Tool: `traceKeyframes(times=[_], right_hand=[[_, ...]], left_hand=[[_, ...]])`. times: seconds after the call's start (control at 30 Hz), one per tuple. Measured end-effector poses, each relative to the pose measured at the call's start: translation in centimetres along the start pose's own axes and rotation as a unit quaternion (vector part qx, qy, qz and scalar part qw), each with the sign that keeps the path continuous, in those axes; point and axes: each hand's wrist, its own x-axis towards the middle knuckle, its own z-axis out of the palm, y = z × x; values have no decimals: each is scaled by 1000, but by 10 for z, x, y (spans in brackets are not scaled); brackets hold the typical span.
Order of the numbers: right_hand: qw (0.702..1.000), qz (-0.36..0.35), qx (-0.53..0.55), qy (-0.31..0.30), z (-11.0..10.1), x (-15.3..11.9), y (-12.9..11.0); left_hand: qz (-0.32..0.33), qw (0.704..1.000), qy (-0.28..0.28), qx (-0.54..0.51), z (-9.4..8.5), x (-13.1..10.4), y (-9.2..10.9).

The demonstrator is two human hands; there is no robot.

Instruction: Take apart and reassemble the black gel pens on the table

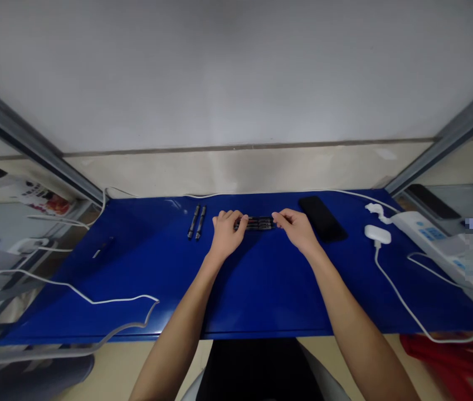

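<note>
Several dark pens point(260, 224) lie side by side, pointing left to right, on the blue table. My left hand point(227, 233) is closed around their left ends, with the thumb on the near side. At the right ends, my right hand point(297, 227) pinches with thumb and curled fingers against the pen tips. Both hands partly hide the ends of the row. Left of my left hand, two more dark pens point(196, 223) lie parallel, pointing away from me. To the right of my right hand rests a black phone point(322, 218).
The blue table point(127, 273) has a wall behind it. A dark pen-like item point(103, 247) lies at the left. White cables point(123, 301) cross the left side. At the right are a white charger case point(377, 234) and a long power strip point(424, 228). A bottle point(31, 192) stands beyond the left frame.
</note>
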Motion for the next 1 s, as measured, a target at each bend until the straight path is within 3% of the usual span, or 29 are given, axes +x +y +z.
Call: traceKeyframes(times=[0.13, 0.3, 0.5, 1.0], right_hand=[[999, -15, 44, 8, 0, 1, 1], [999, 1, 23, 24, 0, 0, 2], [998, -28, 51, 8, 1, 2, 3], [998, -12, 54, -2, -1, 0, -1]], left_hand=[[4, 1000, 4, -10, -2, 0, 1], [4, 1000, 3, -13, -2, 0, 1], [0, 1000, 3, -15, -1, 0, 0], [-33, 998, -11, -43, -2, 2, 0]])
